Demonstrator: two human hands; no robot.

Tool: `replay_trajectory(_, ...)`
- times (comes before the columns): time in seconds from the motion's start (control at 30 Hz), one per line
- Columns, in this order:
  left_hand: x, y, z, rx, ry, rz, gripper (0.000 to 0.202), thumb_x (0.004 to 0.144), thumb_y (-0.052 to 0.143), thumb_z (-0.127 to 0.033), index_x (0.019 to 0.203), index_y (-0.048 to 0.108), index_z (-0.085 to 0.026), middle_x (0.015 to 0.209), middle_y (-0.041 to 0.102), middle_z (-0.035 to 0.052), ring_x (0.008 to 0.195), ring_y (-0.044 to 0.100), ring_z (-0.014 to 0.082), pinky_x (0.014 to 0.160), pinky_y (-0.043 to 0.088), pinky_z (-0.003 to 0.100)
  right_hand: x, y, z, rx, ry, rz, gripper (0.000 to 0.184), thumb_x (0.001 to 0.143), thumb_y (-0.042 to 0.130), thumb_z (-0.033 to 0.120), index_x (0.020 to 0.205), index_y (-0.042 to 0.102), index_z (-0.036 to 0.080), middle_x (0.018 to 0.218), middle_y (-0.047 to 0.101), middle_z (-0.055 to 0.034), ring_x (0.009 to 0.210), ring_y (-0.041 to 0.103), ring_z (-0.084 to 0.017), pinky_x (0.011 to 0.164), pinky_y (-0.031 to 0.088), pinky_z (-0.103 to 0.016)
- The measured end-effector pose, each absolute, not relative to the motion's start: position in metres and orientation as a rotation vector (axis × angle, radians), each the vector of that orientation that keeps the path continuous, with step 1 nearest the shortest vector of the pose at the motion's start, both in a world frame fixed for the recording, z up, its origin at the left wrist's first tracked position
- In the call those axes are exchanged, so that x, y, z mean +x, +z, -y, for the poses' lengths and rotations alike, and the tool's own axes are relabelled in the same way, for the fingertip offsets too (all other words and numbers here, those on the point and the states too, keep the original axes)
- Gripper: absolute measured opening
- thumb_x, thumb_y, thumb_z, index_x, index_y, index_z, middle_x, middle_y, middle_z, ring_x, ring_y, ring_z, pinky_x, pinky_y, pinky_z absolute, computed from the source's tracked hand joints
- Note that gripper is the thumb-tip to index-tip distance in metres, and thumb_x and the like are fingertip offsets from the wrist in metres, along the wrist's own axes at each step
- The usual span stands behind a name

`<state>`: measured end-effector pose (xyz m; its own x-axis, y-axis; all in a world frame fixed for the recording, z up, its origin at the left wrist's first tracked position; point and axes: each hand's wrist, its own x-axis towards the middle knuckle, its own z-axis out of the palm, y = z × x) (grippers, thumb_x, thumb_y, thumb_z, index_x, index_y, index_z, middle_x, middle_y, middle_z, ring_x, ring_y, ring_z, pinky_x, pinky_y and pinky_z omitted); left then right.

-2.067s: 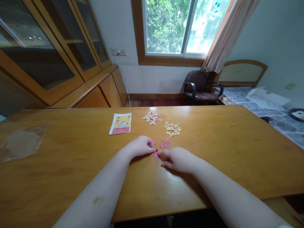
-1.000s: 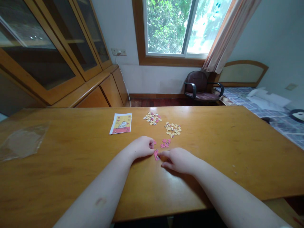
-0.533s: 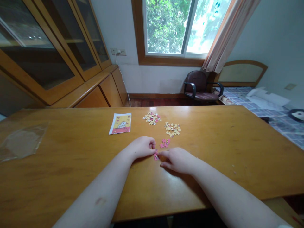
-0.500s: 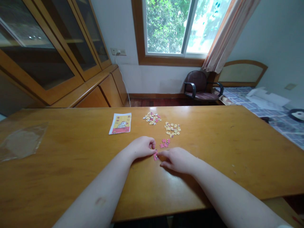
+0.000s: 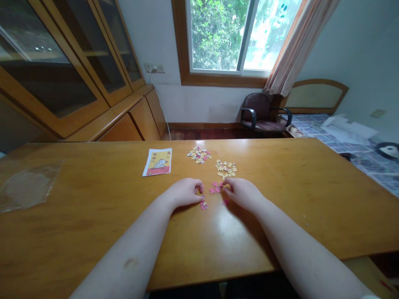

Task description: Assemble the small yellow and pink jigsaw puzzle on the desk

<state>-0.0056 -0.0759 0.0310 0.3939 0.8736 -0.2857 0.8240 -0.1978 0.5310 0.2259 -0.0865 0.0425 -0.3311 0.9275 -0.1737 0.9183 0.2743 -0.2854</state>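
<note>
My left hand rests on the table with its fingers curled. Its thumb tip touches the edge of a few small pink puzzle pieces, which lie close together. My right hand is over the right side of a small heap of pink puzzle pieces, thumb and forefinger closing on a piece there; the fingertips partly cover it. One loose pink piece lies just below the right hand. Beyond are a pile of yellow pieces and a mixed pile of yellow, white and pink pieces.
A picture card with a white cartoon animal lies at the left of the piles. A clear plastic bag is on the table's far left. Behind the table stand a chair, a bed and a wooden cabinet.
My right hand has moved up and away from the pieces by my left thumb to the pink heap. A loose pink piece now shows below it. My left hand has hardly moved.
</note>
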Motion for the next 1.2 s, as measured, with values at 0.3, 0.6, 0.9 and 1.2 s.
replay_trajectory(0.3, -0.005, 0.034, 0.078, 2.025, 0.082, -1.425, 0.022, 0.067, 0.067, -0.036, 0.084, 0.068, -0.022, 0.072, 0.060, -0.0012, 0.061, 0.051, 0.0144, 0.052, 0.030, 0.025, 0.226, 0.042, 0.087, -1.778, 0.615, 2.511, 0.022, 0.086, 0.056, 0.030, 0.102, 0.071, 0.026, 0.094, 0.073, -0.0041, 0.084, 0.065, -0.018, 0.069, 0.041, -0.026)
replay_trajectory(0.6, -0.008, 0.034, 0.077, 2.016, 0.054, -1.374, 0.027, 0.062, 0.071, -0.035, 0.086, 0.067, -0.023, 0.066, 0.055, -0.0041, 0.058, 0.049, 0.0133, 0.052, 0.029, 0.025, 0.240, 0.045, 0.084, -1.641, 0.887, 2.607, 0.023, 0.072, 0.071, 0.030, 0.094, 0.070, 0.025, 0.083, 0.071, 0.0006, 0.070, 0.061, -0.015, 0.059, 0.036, -0.023)
replay_trajectory(0.9, -0.009, 0.035, 0.078, 1.994, 0.050, -1.353, 0.024, 0.063, 0.067, -0.030, 0.087, 0.066, -0.024, 0.064, 0.055, -0.0046, 0.057, 0.049, 0.0135, 0.052, 0.030, 0.025, 0.228, 0.043, 0.092, -1.551, 0.900, 2.643, 0.011, 0.080, 0.066, 0.031, 0.087, 0.070, 0.023, 0.078, 0.070, 0.0011, 0.064, 0.057, -0.012, 0.057, 0.033, -0.022)
replay_trajectory(1.2, -0.008, 0.031, 0.074, 2.018, 0.200, -1.419, 0.022, 0.074, 0.057, -0.037, 0.089, 0.064, -0.022, 0.072, 0.060, -0.0024, 0.062, 0.052, 0.0140, 0.056, 0.036, 0.025, 0.229, 0.041, 0.083, -1.656, 0.633, 2.391, 0.017, 0.086, 0.058, 0.028, 0.098, 0.069, 0.023, 0.078, 0.068, -0.0008, 0.069, 0.056, -0.013, 0.061, 0.034, -0.023)
